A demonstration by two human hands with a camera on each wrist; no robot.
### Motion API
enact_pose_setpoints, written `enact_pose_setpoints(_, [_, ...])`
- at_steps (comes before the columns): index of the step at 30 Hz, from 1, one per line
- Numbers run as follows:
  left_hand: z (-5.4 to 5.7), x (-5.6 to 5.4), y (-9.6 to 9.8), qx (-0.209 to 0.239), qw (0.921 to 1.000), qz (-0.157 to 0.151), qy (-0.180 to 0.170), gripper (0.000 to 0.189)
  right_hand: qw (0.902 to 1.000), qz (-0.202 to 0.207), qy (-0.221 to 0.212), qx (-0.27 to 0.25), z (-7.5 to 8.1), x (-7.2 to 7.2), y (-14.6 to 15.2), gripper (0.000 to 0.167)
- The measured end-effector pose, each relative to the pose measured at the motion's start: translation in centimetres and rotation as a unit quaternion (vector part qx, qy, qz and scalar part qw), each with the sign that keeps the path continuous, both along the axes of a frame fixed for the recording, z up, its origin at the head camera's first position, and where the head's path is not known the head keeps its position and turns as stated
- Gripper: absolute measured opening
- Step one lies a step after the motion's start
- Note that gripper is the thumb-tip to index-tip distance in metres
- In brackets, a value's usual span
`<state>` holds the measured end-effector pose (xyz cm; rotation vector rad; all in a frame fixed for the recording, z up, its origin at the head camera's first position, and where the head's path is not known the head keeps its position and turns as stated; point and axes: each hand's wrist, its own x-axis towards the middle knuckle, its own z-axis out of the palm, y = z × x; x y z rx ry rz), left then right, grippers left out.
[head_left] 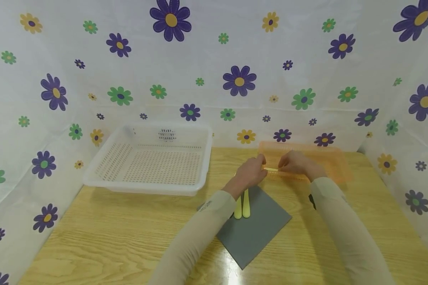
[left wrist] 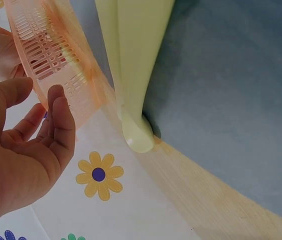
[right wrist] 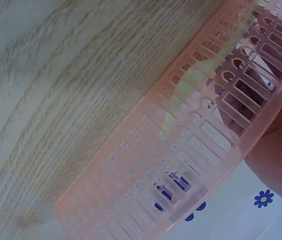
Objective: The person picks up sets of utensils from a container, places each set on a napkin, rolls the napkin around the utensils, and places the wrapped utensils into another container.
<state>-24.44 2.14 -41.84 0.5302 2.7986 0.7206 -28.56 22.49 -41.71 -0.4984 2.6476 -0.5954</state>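
My left hand (head_left: 251, 172) is at the near left end of the orange slotted basket (head_left: 337, 168). In the left wrist view its thumb and fingers are parted, fingertips right at the basket rim. My right hand (head_left: 297, 162) reaches into the basket with bent fingers, partly hidden by the slotted wall in the right wrist view. A pale yellow utensil (right wrist: 193, 75) shows through that wall, close to the right fingers; I cannot tell whether they grip it. Two pale yellow utensil handles (head_left: 242, 208) lie side by side on the grey square mat (head_left: 262, 229), below my left wrist.
A large white perforated basket (head_left: 146, 188) stands on the wooden table (head_left: 128, 233) to the left. Behind and on both sides hangs a white flowered sheet (head_left: 199, 55). The orange basket sits near the back edge, against the sheet.
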Motion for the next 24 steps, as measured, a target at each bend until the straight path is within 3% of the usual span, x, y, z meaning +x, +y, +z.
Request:
enact_pose_setpoints(11, [-0.1,0.0,-0.1,0.003,1.0000,-0.002,0.000,0.030,0.9997,0.005,0.006,0.023,0.5,-0.2,-1.1,0.020])
enact_pose_setpoints(18, [-0.1,-0.1,-0.1,0.003,1.0000,0.001,0.001,0.030,0.9981,-0.037,-0.007,0.048,0.2,-0.5,-1.6,0.023])
enact_pose_setpoints(24, [-0.3,-0.1,-0.1,0.000,1.0000,-0.003,0.005,0.029,0.9972,-0.042,-0.015,0.059,0.0,-0.8,-1.7,0.021])
